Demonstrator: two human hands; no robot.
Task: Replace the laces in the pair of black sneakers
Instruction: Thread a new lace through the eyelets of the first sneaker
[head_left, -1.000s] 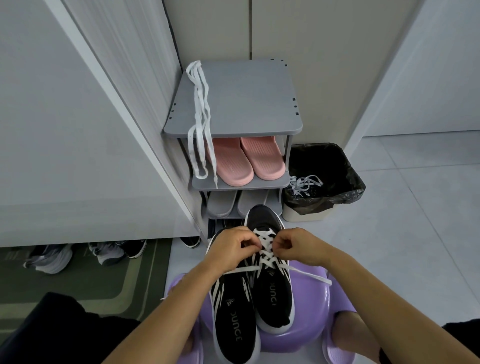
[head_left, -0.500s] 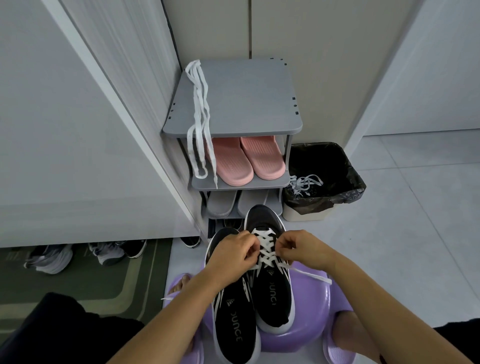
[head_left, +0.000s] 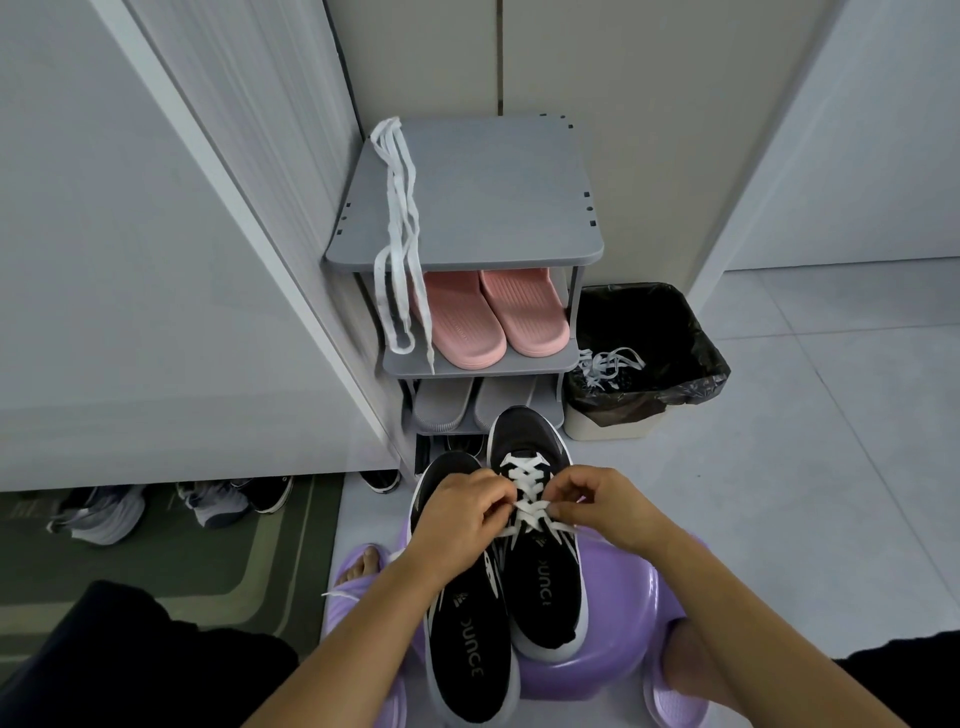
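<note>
From the head camera, two black knit sneakers with white rubber soles lie side by side, toes pointing away, on a glossy rounded purple plastic stool (head_left: 628, 618) just in front of the person. The right-hand sneaker (head_left: 545, 577) sits a little further forward. A flat white woven lace (head_left: 523, 475) runs through it in crisscross rows over the tongue, and white stripes show on its side. The left-hand sneaker (head_left: 465, 654) shows pale lettering on its insole; its eyelet area is hidden under the wrist.

The left hand (head_left: 462, 512) is curled, with its fingertips pinching the lace at the laced shoe's left edge. The right hand (head_left: 597, 501) is curled likewise and pinches the lace at the right edge. A loose end trails out beneath it.

Beyond stands a matte grey tiered shoe rack (head_left: 488, 202) with a second flat white lace (head_left: 401, 244) draped over its top edge. Ribbed pink rubber slippers (head_left: 485, 317) sit on the shelf below. Beside the rack, a bin lined with a crinkled black bag (head_left: 654, 332) has tangled pale laces (head_left: 608, 364) over its rim.
</note>
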